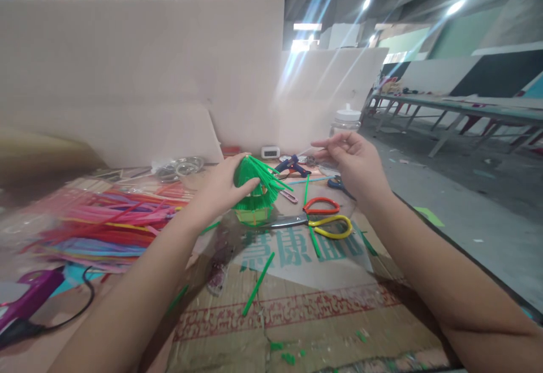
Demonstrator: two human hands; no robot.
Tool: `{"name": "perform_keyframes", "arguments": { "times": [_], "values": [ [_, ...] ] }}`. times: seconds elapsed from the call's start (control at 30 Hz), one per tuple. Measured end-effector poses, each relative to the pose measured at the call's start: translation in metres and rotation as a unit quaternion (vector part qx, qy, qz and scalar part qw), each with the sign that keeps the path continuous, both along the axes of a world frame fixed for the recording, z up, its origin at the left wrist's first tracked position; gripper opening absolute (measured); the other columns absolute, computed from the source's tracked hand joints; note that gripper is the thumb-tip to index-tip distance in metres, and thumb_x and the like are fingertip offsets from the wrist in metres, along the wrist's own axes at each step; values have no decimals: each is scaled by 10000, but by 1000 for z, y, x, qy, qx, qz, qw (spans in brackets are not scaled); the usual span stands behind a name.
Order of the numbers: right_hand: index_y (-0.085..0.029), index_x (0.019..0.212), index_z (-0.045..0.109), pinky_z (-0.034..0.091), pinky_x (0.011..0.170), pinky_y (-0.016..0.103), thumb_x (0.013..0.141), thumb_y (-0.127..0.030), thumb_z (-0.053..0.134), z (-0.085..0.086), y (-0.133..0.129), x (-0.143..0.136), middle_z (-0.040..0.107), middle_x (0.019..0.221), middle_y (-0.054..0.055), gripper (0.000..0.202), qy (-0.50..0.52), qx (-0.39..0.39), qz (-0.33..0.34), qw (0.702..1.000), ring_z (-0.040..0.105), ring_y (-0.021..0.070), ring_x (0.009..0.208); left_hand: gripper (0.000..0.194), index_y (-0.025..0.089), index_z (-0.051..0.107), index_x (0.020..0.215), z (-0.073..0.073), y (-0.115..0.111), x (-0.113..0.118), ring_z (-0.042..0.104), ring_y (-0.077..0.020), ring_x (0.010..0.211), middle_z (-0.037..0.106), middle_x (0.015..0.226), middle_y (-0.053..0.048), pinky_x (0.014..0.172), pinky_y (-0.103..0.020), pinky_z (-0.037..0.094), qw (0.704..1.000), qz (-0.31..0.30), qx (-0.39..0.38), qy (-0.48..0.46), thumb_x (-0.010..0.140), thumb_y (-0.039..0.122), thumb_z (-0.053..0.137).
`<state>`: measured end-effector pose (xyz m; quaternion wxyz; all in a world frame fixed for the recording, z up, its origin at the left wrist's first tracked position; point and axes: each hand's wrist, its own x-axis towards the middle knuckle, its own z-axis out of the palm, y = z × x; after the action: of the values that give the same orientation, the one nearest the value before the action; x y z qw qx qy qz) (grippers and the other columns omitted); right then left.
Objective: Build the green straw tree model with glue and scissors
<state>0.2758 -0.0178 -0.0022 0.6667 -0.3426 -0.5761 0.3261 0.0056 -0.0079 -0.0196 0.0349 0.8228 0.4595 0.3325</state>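
My left hand (229, 183) is wrapped round a small green craft piece (261, 195), with thumb in front and fingers behind. Its top is a slanting sheaf of green strips, and its base is a paler green band standing on the cardboard. My right hand (350, 155) is raised to the right, apart from the piece, with thumb and fingertips pinched together. A thin pale line shows by those fingertips; whether they hold it is unclear. Beside the base lie open scissors (307, 221) with one red and one yellow handle. Loose green strips (259, 282) lie in front.
Bundles of coloured strips (127, 215) cover the left, near a purple tool (38, 294) with a black cord. Behind are a blue glue gun (292, 165), a small digital clock (270, 152) and a white-lidded jar (347, 117). White panels (139, 68) stand at the back.
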Motion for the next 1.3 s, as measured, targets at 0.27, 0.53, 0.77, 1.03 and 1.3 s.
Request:
{"name": "perform_keyframes", "arguments": {
  "times": [0.27, 0.53, 0.77, 1.03, 1.3],
  "values": [
    [-165, 753, 590, 531, 508, 251, 770, -505, 708, -17, -3, -22, 715, 608, 42, 361, -96, -104, 93, 986, 642, 130, 492, 598, 186, 478, 1353, 2, 1, -2, 546, -276, 1229, 579, 1341, -107, 1056, -440, 418, 999, -29, -25, -18, 864, 517, 569],
    [-162, 846, 691, 420, 380, 202, 772, -330, 693, -56, 1, -49, 659, 557, -13, 184, -160, -172, 172, 957, 525, 85, 391, 500, 155, 507, 1295, 2, -7, 8, 581, -261, 1158, 618, 1258, -109, 1023, -412, 445, 1000, 4, 10, -15, 864, 400, 565],
    [-171, 999, 619, 347, 357, 172, 708, -379, 775, -74, -4, -62, 632, 526, -40, 390, 76, -296, 282, 910, 518, 81, 386, 533, 152, 482, 1314, 2, -7, 8, 565, -273, 1186, 596, 1295, -124, 1028, -422, 438, 1000, -14, 19, 9, 849, 388, 592],
    [-202, 917, 575, 298, 356, 148, 669, -354, 814, -77, -9, -68, 600, 491, -69, 377, 152, -312, 301, 888, 467, 60, 363, 574, 138, 466, 1324, 1, -6, 7, 569, -269, 1173, 593, 1281, -128, 1017, -413, 440, 999, -27, 30, 36, 837, 390, 633],
    [-204, 912, 570, 298, 360, 156, 627, -370, 844, -73, -11, -69, 610, 490, -64, 429, 151, -315, 303, 887, 480, 68, 369, 531, 134, 484, 1299, 1, -6, 6, 577, -266, 1147, 604, 1250, -126, 996, -403, 451, 997, -38, 45, 48, 838, 358, 623]
  ]
}}
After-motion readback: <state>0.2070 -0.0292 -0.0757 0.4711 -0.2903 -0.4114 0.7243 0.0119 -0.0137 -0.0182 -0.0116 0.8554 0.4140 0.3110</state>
